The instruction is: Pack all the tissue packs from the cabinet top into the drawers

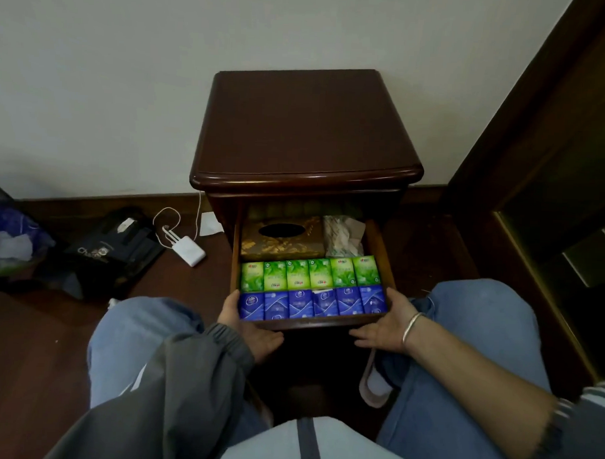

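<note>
A dark wooden cabinet stands against the wall, and its top (306,126) is bare. Its drawer (311,323) is pulled out. Inside lie a row of several green tissue packs (309,274) and, in front of them, a row of several blue tissue packs (312,304). Behind the rows sit a gold tissue box (282,240) and a crumpled white tissue pack (342,239). My left hand (249,327) grips the drawer's front left corner from below. My right hand (387,323), with a silver bangle at the wrist, grips the front right corner.
My knees in blue jeans flank the drawer. On the floor to the left lie a white charger with its cable (187,251), a black bag (115,250) and a heap of bags (9,232). A dark wooden frame (543,162) rises on the right.
</note>
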A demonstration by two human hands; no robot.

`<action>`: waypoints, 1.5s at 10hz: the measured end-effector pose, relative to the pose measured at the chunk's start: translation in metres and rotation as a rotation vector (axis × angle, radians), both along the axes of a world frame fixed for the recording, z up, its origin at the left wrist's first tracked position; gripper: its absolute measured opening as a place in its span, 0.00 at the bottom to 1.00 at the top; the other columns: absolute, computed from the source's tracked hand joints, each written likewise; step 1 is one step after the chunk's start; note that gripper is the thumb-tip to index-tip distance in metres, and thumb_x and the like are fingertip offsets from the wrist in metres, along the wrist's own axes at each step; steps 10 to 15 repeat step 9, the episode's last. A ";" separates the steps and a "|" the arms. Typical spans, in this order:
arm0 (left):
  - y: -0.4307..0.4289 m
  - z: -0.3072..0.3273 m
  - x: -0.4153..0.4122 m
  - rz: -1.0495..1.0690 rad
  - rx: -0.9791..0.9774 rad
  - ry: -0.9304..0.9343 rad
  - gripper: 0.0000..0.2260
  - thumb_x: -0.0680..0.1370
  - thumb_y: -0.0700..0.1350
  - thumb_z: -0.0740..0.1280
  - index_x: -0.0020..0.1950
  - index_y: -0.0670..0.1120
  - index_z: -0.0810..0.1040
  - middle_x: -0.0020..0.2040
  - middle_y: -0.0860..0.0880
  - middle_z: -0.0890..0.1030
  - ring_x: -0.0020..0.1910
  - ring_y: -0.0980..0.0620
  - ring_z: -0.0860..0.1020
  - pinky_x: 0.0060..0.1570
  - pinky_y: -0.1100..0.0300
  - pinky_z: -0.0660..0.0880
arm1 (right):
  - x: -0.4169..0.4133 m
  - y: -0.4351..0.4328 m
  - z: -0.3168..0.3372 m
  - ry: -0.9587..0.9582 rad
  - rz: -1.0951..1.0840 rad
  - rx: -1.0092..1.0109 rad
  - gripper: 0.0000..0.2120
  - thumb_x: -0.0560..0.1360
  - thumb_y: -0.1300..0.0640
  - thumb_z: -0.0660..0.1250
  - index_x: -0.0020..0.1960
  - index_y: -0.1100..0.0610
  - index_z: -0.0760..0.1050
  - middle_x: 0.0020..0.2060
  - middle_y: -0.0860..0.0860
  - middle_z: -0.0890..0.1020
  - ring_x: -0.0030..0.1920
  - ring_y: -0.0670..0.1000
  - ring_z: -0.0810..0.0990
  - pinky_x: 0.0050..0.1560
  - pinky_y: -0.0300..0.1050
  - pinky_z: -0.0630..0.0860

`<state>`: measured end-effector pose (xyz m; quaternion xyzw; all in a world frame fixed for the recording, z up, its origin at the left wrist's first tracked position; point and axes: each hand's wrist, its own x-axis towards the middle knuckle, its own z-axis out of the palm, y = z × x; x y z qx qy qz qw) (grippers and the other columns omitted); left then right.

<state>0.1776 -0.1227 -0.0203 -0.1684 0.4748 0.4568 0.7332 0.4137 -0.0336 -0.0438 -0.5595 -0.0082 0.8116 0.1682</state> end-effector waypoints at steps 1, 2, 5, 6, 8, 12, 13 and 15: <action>0.003 -0.008 -0.008 0.128 0.077 -0.022 0.44 0.73 0.70 0.54 0.74 0.35 0.57 0.69 0.30 0.65 0.69 0.35 0.64 0.64 0.43 0.66 | 0.001 0.010 0.000 0.090 -0.074 0.084 0.42 0.73 0.29 0.44 0.75 0.58 0.58 0.73 0.62 0.62 0.74 0.61 0.58 0.74 0.56 0.45; 0.033 -0.018 -0.021 0.226 0.141 0.020 0.44 0.74 0.70 0.51 0.76 0.36 0.50 0.75 0.35 0.57 0.75 0.38 0.56 0.72 0.44 0.53 | -0.010 0.040 0.001 0.149 -0.157 0.167 0.45 0.73 0.28 0.42 0.75 0.61 0.56 0.73 0.64 0.61 0.74 0.61 0.58 0.74 0.55 0.49; 0.138 -0.030 -0.039 0.267 0.297 0.123 0.35 0.77 0.67 0.46 0.78 0.48 0.51 0.77 0.47 0.58 0.76 0.46 0.54 0.71 0.40 0.54 | -0.046 0.118 -0.009 0.223 -0.376 0.397 0.38 0.75 0.31 0.40 0.76 0.55 0.53 0.75 0.51 0.60 0.75 0.52 0.58 0.73 0.57 0.50; 0.147 -0.032 -0.041 0.290 0.306 0.111 0.34 0.77 0.67 0.47 0.78 0.49 0.50 0.77 0.47 0.58 0.76 0.47 0.54 0.70 0.40 0.54 | -0.055 0.130 -0.007 0.262 -0.386 0.411 0.37 0.75 0.32 0.43 0.77 0.54 0.52 0.76 0.51 0.59 0.76 0.52 0.56 0.73 0.57 0.49; 0.140 -0.036 -0.047 0.282 0.322 0.172 0.33 0.78 0.66 0.49 0.78 0.49 0.51 0.76 0.48 0.63 0.76 0.48 0.56 0.71 0.42 0.54 | -0.065 0.119 0.000 0.160 -0.378 0.422 0.32 0.78 0.37 0.45 0.75 0.55 0.58 0.74 0.51 0.64 0.74 0.52 0.60 0.73 0.54 0.51; 0.133 -0.025 -0.048 0.262 0.289 0.258 0.31 0.79 0.63 0.51 0.78 0.48 0.51 0.75 0.48 0.64 0.75 0.48 0.58 0.71 0.44 0.56 | -0.061 0.103 0.017 0.121 -0.398 0.440 0.27 0.80 0.43 0.47 0.72 0.57 0.64 0.70 0.53 0.70 0.72 0.53 0.65 0.70 0.51 0.57; 0.133 -0.025 -0.048 0.262 0.289 0.258 0.31 0.79 0.63 0.51 0.78 0.48 0.51 0.75 0.48 0.64 0.75 0.48 0.58 0.71 0.44 0.56 | -0.061 0.103 0.017 0.121 -0.398 0.440 0.27 0.80 0.43 0.47 0.72 0.57 0.64 0.70 0.53 0.70 0.72 0.53 0.65 0.70 0.51 0.57; 0.133 -0.025 -0.048 0.262 0.289 0.258 0.31 0.79 0.63 0.51 0.78 0.48 0.51 0.75 0.48 0.64 0.75 0.48 0.58 0.71 0.44 0.56 | -0.061 0.103 0.017 0.121 -0.398 0.440 0.27 0.80 0.43 0.47 0.72 0.57 0.64 0.70 0.53 0.70 0.72 0.53 0.65 0.70 0.51 0.57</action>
